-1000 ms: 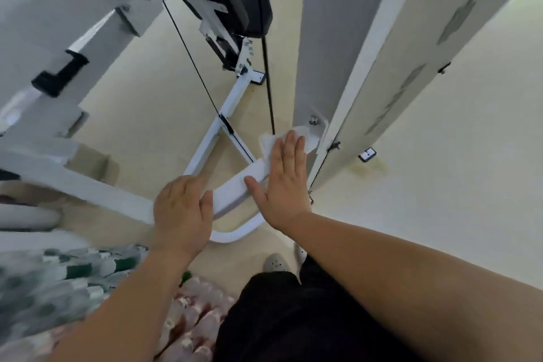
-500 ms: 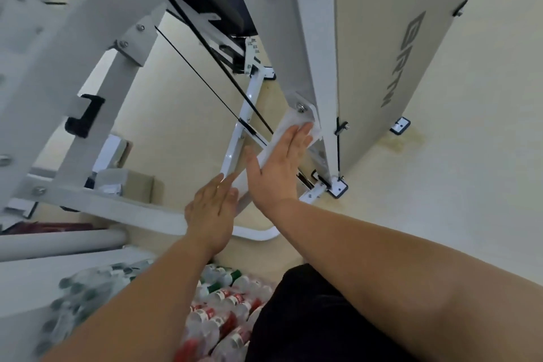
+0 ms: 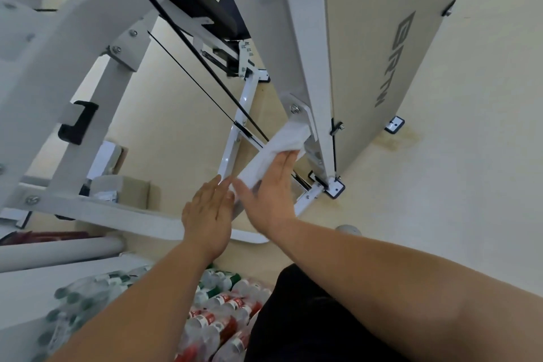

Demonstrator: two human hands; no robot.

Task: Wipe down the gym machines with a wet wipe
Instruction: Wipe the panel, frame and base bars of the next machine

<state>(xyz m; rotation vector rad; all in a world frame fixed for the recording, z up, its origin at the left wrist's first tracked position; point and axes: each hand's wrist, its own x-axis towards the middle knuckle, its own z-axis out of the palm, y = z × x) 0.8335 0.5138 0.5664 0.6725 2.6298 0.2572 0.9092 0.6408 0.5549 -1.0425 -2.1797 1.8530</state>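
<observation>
Slid back down the gym machine's (image 3: 304, 38) sloping bar (image 3: 238, 210), the right hand (image 3: 271, 197) presses flat with straight fingers on the wet wipe (image 3: 289, 138), which reaches past the fingertips to the bar's upper end. The left hand (image 3: 207, 211) lies flat just below.

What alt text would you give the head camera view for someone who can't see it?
A right hand presses a white wet wipe flat against a white gym machine frame, the left hand flat beside it. Plastic bottles lie below.
</observation>
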